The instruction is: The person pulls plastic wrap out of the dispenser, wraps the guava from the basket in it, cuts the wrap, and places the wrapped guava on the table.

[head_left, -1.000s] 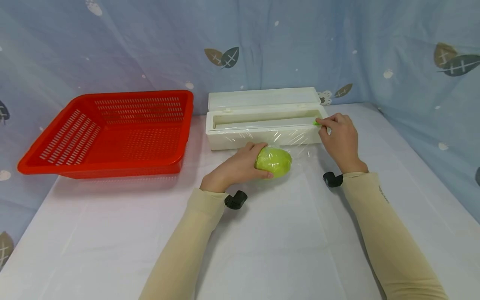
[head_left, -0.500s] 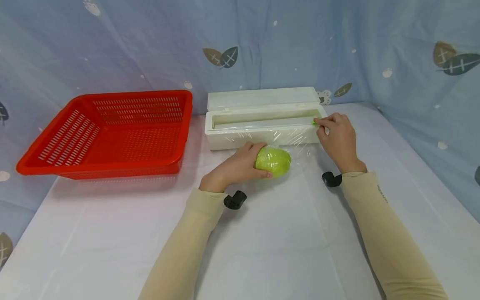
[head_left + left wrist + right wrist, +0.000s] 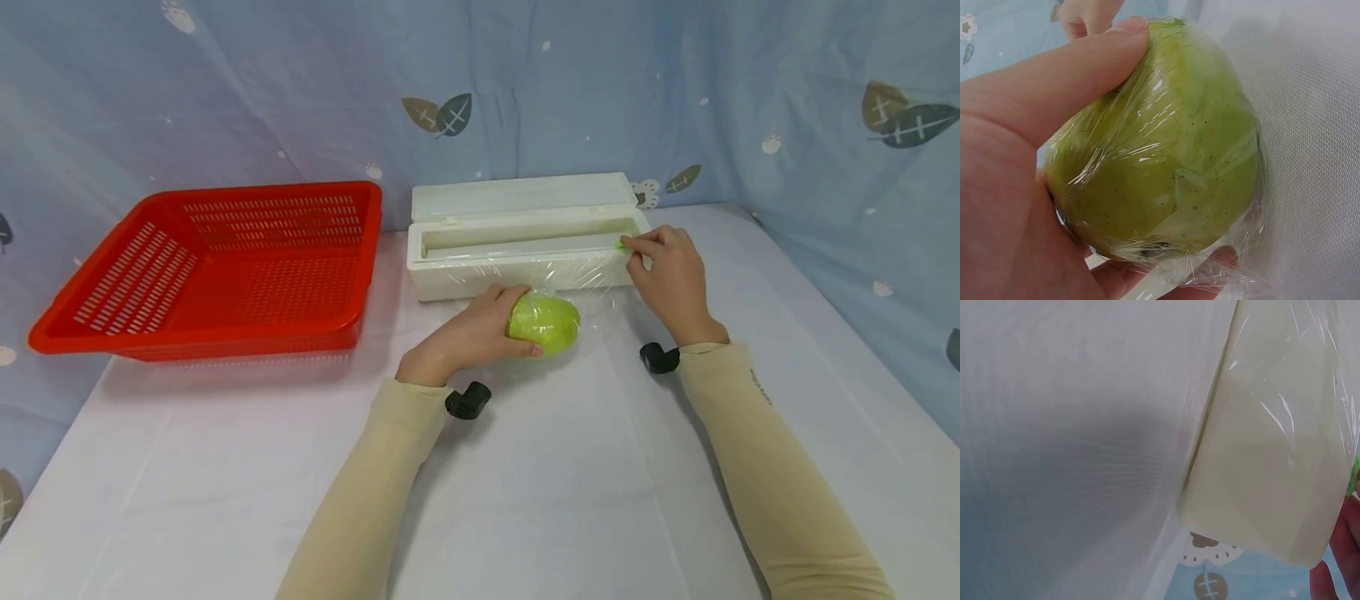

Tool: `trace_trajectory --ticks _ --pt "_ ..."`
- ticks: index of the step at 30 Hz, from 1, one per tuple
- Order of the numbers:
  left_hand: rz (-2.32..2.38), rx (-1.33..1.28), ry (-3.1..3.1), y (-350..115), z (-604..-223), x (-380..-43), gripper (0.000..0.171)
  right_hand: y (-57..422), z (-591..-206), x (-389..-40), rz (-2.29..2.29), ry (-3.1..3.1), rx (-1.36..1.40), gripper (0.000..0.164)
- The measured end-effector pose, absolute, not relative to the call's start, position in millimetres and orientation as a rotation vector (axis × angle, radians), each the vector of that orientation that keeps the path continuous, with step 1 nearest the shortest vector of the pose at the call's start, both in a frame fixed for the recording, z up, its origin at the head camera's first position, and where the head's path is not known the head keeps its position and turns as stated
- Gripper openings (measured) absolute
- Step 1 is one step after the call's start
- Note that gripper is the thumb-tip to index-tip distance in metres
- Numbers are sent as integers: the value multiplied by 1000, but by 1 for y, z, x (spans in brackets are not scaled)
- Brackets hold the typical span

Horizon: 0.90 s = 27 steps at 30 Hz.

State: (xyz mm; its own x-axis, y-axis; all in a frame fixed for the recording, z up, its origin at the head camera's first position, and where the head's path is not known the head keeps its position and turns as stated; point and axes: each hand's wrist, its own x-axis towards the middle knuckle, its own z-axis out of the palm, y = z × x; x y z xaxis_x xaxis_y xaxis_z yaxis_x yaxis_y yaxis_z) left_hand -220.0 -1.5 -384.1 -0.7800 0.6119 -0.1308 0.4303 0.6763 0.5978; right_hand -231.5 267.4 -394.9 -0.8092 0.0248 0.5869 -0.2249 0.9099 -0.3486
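Observation:
My left hand (image 3: 476, 337) grips a speckled green fruit (image 3: 553, 323) wrapped in cling film, just in front of a long white cling film dispenser (image 3: 517, 279). In the left wrist view the thumb lies across the top of the fruit (image 3: 1179, 144) and fingers curl beneath it. Clear film (image 3: 581, 279) stretches from the fruit up over the dispenser's front. At the dispenser's right end my right hand (image 3: 677, 283) pinches a small green slide cutter (image 3: 620, 244). The right wrist view shows film over the dispenser's side (image 3: 1260, 475), with this cutter (image 3: 1354, 478) at the edge.
The dispenser's lid (image 3: 521, 197) stands raised at the back, against a blue patterned curtain (image 3: 570, 92). To the left is a red slotted plastic basket (image 3: 330, 323). A white cloth (image 3: 540, 492) covers the table.
My right hand has moved slightly left along the dispenser's edge with the slide cutter. The left hand and the fruit stay in place; the whole view has shifted a little.

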Motion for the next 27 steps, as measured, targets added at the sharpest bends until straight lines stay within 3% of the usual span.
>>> trace_trajectory --ticks 27 --pt "783 832 2575 -1 -384 -220 85 265 -395 -234 547 -2454 235 22"
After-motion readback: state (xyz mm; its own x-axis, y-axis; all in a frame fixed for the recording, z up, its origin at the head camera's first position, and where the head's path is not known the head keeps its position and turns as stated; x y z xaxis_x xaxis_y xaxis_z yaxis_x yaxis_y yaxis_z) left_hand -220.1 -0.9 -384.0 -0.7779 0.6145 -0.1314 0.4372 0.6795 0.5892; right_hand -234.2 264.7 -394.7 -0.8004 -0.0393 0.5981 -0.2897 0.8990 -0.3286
